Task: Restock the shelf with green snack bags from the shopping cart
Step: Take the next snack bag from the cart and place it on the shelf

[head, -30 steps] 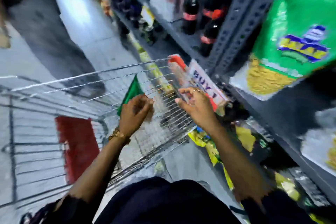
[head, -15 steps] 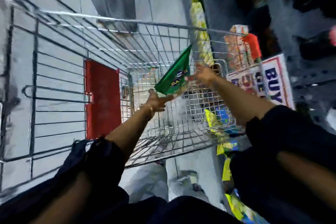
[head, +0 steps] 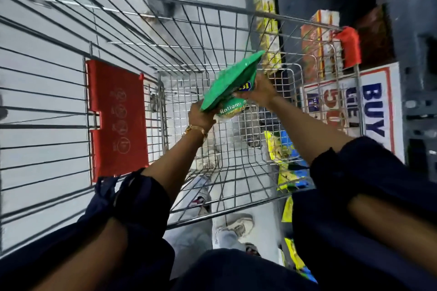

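I look straight down into a wire shopping cart (head: 165, 0). Green snack bags (head: 230, 82) with a blue and yellow logo are held above the cart's basket, tilted, top corner pointing up right. It looks like two bags stacked. My left hand (head: 201, 114) grips the lower left end. My right hand (head: 260, 88) holds the right edge. Both arms reach down inside the cart. The shelf with the green bags is out of view.
A red fold-down seat flap (head: 118, 120) lies on the cart's left side. A red cart handle piece (head: 348, 42) and a "BUY" sign (head: 373, 111) are at right. Yellow snack packs (head: 280, 149) lie on low shelving beyond the cart's right wall. A light shoe (head: 236, 225) stands below.
My view swung down from the shelf into the cart. Both hands reached deeper and closed on the green bags, which my right hand now also holds.
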{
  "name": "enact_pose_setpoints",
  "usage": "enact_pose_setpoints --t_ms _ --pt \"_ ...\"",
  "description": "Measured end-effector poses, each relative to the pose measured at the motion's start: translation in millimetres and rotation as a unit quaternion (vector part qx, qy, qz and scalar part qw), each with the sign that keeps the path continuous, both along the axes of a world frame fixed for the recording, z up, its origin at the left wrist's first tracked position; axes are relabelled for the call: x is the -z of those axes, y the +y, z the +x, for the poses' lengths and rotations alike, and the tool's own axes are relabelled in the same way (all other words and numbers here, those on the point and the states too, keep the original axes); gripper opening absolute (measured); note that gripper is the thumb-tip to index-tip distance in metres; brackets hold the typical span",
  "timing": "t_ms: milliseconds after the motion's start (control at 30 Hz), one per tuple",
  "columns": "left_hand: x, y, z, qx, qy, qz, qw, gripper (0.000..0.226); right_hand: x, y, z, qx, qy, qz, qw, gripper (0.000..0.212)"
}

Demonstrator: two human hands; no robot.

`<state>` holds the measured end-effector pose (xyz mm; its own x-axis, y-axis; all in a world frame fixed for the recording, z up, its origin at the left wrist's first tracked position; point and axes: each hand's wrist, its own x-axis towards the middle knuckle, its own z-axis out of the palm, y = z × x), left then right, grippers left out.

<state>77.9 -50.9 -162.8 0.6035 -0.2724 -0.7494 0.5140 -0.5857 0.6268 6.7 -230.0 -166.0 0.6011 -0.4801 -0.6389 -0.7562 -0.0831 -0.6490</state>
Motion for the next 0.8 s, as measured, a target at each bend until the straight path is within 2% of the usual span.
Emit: enact_pose_setpoints --t_ms 100,233,333,400,467,533,567,600,667,733,800 --pt "-13 -2 7 0.086 -0.061 0.024 0.994 0.039 -27 19 -13 0.093 -0.011 -0.04 0.995 0.063" --pt "-51 -5 8 0.168 -0.108 -0.018 0.98 0.052 -58 30 -42 0.162 -0.084 -0.079 0.98 0.047" --pt "-97 -11 -1 0.213 -0.172 -0.052 0.96 0.062 -86 35 -70 0.214 -0.134 -0.126 0.959 0.043" --pt "-129 -17 -10 0.251 -0.216 -0.077 0.94 0.056 -114 39 -88 0.253 -0.172 -0.16 0.938 0.027" --pt "-162 -25 -23 0.278 -0.248 -0.1 0.923 0.042 -143 43 -109 0.286 -0.188 -0.204 0.917 0.03" --pt "-197 -31 -37 0.307 -0.284 -0.121 0.9 0.036 -172 48 -134 0.308 -0.211 -0.248 0.894 0.067" --pt "-215 -33 -46 0.326 -0.29 -0.142 0.888 0.037 -190 52 -147 0.32 -0.22 -0.263 0.883 0.077" --pt "-232 -35 -55 0.349 -0.291 -0.168 0.875 0.038 -207 56 -161 0.338 -0.229 -0.27 0.872 0.071" --pt "-264 -39 -71 0.409 -0.291 -0.216 0.837 0.028 -246 68 -189 0.364 -0.224 -0.301 0.853 0.036" --pt "-293 -43 -94 0.463 -0.257 -0.267 0.805 0.002 -284 89 -223 0.381 -0.22 -0.344 0.83 0.043" --pt "-320 -46 -122 0.512 -0.214 -0.308 0.773 0.014 -305 106 -259 0.412 -0.202 -0.373 0.807 0.057"
